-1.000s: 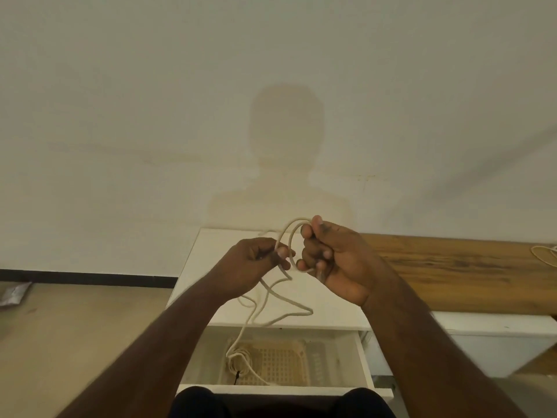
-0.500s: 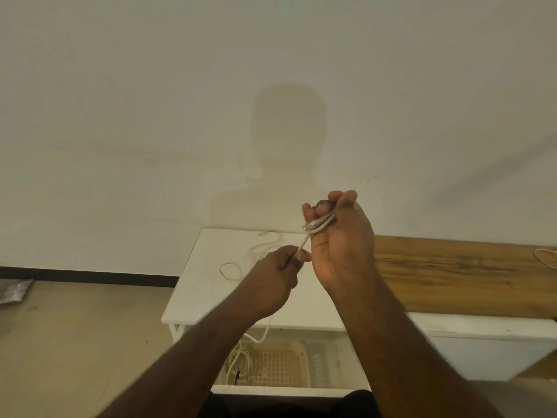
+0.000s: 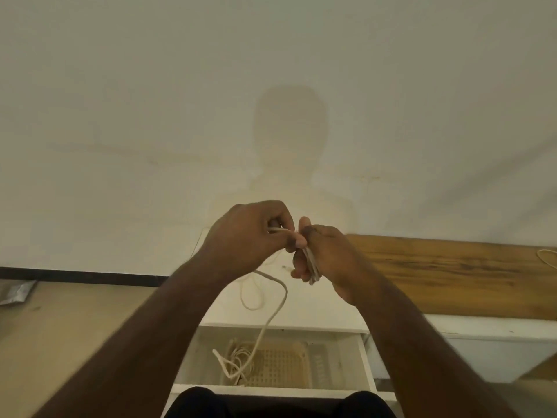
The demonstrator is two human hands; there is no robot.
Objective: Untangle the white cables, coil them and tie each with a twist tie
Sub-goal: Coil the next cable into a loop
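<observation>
While both hands were raised together in front of a pale wall, the right hand (image 3: 324, 254) gripped a small bundle of folded white cable (image 3: 311, 265), fingers curled round it, the loops running roughly up and down and poking out below the fist. Touching it on the inner side, the left hand (image 3: 250, 236) pinched the free strand of the same cable between thumb and finger. From that pinch the slack dropped down and toward the person, curving under the left wrist and falling into an open drawer (image 3: 366, 354) below a white table (image 3: 301, 315). Inside the drawer sat a tan basket (image 3: 280, 366) with more tangled white cable in it. The left hand was nearer the trailing slack, so it would likely feed the next loop.
</observation>
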